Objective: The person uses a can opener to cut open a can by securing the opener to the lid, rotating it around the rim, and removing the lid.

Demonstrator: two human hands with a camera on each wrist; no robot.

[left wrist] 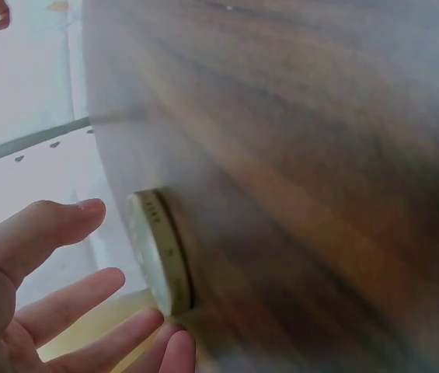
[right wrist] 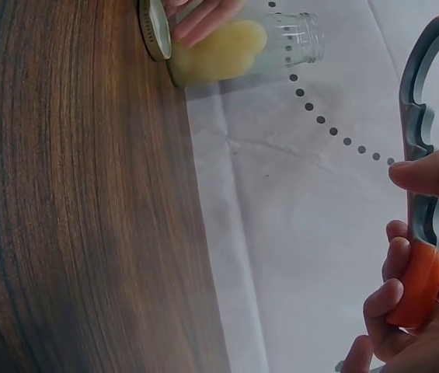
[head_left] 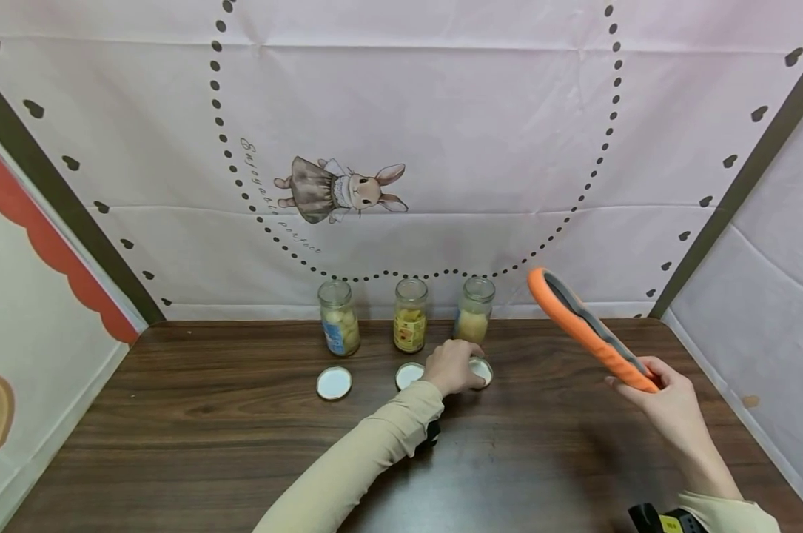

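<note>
My left hand (head_left: 451, 368) reaches to the right-hand jar lid (head_left: 482, 372), which lies white side up on the table. In the left wrist view the thumb and fingers are spread around the lid's rim (left wrist: 174, 260), with fingertips close to its edge; whether they touch is unclear. Just behind stands an open glass jar (head_left: 476, 300) of pale yellow fruit. My right hand (head_left: 670, 407) grips one end of an orange jar opener (head_left: 588, 333) with a grey toothed inner edge, raised above the table's right side.
Two more open jars, a middle one (head_left: 410, 314) and a left one (head_left: 338, 318), stand along the back edge. In front of them lie a middle lid (head_left: 408, 374) and a left lid (head_left: 334, 383). A printed cloth (head_left: 481, 148) hangs behind the brown table (head_left: 195, 437).
</note>
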